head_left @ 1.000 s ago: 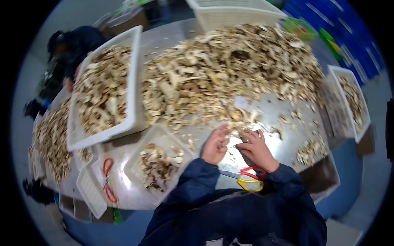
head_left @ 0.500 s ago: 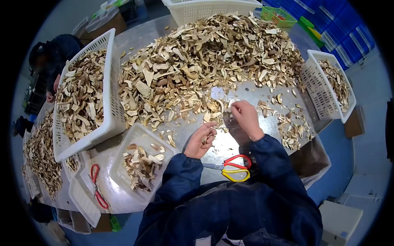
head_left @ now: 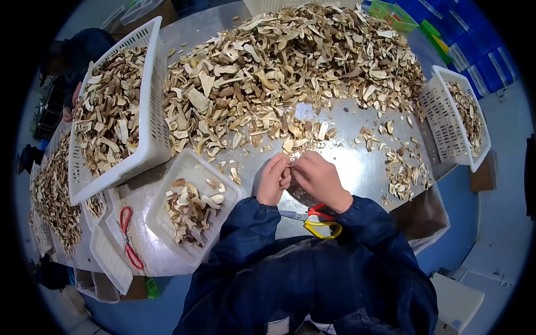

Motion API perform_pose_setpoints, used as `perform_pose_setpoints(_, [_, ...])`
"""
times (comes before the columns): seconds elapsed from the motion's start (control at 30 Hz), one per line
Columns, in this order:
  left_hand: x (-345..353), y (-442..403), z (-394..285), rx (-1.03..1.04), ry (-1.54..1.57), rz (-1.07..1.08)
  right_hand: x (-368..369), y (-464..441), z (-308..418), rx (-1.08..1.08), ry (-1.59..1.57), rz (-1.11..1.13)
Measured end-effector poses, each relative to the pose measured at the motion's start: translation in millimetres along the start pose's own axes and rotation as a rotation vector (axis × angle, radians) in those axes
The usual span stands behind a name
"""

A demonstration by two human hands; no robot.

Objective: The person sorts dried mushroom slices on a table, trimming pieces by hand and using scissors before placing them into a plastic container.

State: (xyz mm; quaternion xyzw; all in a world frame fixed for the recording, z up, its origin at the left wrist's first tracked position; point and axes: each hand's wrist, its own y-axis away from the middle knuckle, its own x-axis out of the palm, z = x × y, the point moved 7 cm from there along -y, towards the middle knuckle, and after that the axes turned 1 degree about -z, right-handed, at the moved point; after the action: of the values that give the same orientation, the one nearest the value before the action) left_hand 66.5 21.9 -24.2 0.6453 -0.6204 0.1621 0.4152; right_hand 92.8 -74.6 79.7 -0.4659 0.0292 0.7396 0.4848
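My left hand (head_left: 273, 180) is closed, fingers curled, in front of the mushroom pile. My right hand (head_left: 320, 178) is pinched and meets it at the fingertips. A sliver of a pale mushroom slice (head_left: 290, 164) shows where they meet; most of it is hidden by the fingers. Just below the hands lie scissors (head_left: 322, 229) with one red and one yellow handle, partly under my right wrist. Beyond the fingertips spreads a large heap of dried mushroom slices (head_left: 268, 72). On the left, a shallow white tray (head_left: 158, 224) holds some slices.
A tall white basket (head_left: 149, 111) full of slices stands at left, a smaller white basket (head_left: 444, 125) at right. Red-handled scissors (head_left: 127, 237) lie near the table's left front edge. A lined bin (head_left: 424, 220) sits below the right edge. Another person (head_left: 84, 56) is at far left.
My right hand has come back from the pile's edge to meet my left hand, which has turned and closed more. The view has shifted slightly.
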Motion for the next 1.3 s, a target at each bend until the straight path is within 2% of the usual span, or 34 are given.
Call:
perform_pose_setpoints(0.07, [-3.3, -1.4, -1.8, 0.067, 0.07, 0.125, -5.9, 9.3, -19.9, 0.223, -0.302, -0.011])
perform_pose_setpoints(0.1, [-0.3, 0.4, -4.7, 0.057, 0.076, 0.105, -5.7, 12.3, -30.0, 0.281, -0.362, 0.018])
perform_pose_setpoints(0.2, [7.7, 1.3, -4.8, 0.05, 0.089, 0.171, 18.3, 38.0, -46.5, 0.757, -0.951, 0.215])
perform_pose_setpoints(0.4, [13.0, 6.2, -1.9, -0.007, 0.049, 0.402, 32.3, 44.6, -43.5, 0.901, -1.181, 0.282])
perform_pose_setpoints(0.43, [12.0, 5.6, -4.2, 0.006, 0.06, 0.366, 33.5, 44.2, -42.8, 0.928, -1.204, 0.285])
perform_pose_setpoints(0.53, [11.2, 4.7, -3.5, 0.044, 0.082, 0.264, 39.5, 38.6, -42.1, 0.875, -1.203, 0.23])
perform_pose_setpoints(0.6, [5.8, 2.7, -2.0, 0.074, 0.071, 0.199, 40.0, 29.4, -38.9, 0.758, -1.056, 0.203])
perform_pose_setpoints(0.8, [-3.9, 0.4, -6.7, 0.127, 0.296, 0.16, 43.4, 12.9, -30.4, 0.642, -0.991, 0.238])
perform_pose_setpoints(0.93, [-1.2, -0.1, -6.8, 0.13, 0.401, 0.297, 48.3, 12.5, -28.5, 0.571, -1.123, 0.283])
perform_pose_setpoints(1.0, [0.3, 0.8, -6.4, 0.133, 0.422, 0.365, 52.3, 16.8, -30.7, 0.625, -1.216, 0.253])
perform_pose_setpoints(1.1, [-4.9, -1.5, -3.5, 0.096, 0.475, 0.29, 51.6, 17.3, -29.8, 0.644, -1.283, 0.264])
perform_pose_setpoints(1.2, [-6.2, -4.9, -13.5, 0.056, 0.663, 0.303, 47.7, 14.4, -36.8, 0.692, -1.279, 0.25])
perform_pose_setpoints(1.23, [-4.7, -4.8, -22.5, 0.172, 0.705, 0.377, 45.4, 10.7, -42.4, 0.715, -1.271, 0.235])
perform_pose_setpoints(1.27, [-7.7, -7.0, -24.1, 0.188, 0.712, 0.347, 44.1, 12.4, -66.4, 0.739, -0.965, 0.288])
perform_pose_setpoints(1.3, [-11.0, -8.0, -26.9, 0.204, 0.72, 0.316, 34.3, -2.5, -72.3, 0.547, -0.535, 0.273])
